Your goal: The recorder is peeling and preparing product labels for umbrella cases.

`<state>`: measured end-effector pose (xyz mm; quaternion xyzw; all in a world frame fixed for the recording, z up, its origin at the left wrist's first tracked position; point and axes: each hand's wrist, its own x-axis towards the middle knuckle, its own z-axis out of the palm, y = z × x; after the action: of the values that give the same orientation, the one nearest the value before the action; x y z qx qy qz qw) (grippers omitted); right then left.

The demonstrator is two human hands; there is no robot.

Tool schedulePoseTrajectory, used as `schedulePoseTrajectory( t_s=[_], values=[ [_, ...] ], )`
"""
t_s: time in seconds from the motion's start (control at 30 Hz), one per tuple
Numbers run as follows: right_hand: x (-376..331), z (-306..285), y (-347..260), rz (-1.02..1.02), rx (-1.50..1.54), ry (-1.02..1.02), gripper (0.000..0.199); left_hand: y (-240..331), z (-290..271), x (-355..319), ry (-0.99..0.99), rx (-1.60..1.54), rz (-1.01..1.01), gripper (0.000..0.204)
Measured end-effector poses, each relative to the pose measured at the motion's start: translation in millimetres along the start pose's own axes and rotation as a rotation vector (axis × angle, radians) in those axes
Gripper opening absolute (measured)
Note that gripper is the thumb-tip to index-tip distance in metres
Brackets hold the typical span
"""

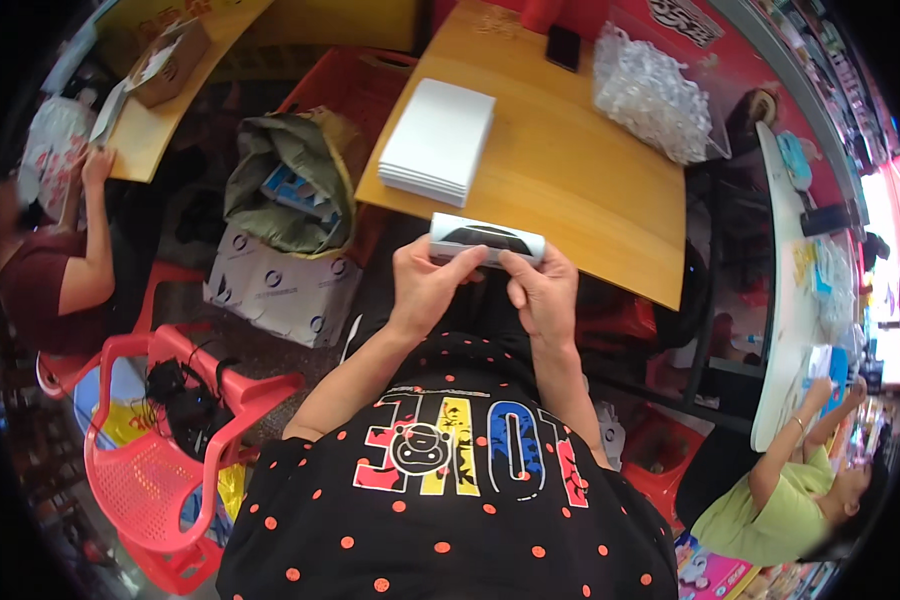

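Note:
Between both hands, just in front of the table's near edge, is a white, flat-looking box (448,226) with a dark, curved shape on its face. My left hand (428,285) grips its left end, the thumb lying along the lower side. At the right end my right hand (544,290) holds it, thumb pressed near the middle and fingers curled. The two thumb tips almost meet. The fingers behind the box are hidden. A neat stack of white flat boxes (438,135) lies on the table just beyond my hands.
The wooden table (570,190) bears a black phone (563,47) and a clear bin of plastic-wrapped pieces (655,95). Left are an open sack (290,185) on a printed carton (280,290) and a red chair (155,470) with black cables. Two other people work at side tables, left and right.

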<state>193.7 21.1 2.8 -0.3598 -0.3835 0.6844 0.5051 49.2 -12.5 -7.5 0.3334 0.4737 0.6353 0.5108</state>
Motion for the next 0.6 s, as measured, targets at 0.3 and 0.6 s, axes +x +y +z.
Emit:
schedulePoseTrajectory(
  t_s=[0.3,0.6],
  values=[
    [-23.3,-24.6,-12.4,0.192,-0.185,-0.182,0.016,-2.5,-56.5,-18.6,-0.322,-0.204,-0.242,0.027],
    [-22.5,-10.8,19.6,0.104,-0.615,-0.488,0.023,1.3,-121.8,-63.2,-0.111,0.128,-0.129,0.016]
  ],
)
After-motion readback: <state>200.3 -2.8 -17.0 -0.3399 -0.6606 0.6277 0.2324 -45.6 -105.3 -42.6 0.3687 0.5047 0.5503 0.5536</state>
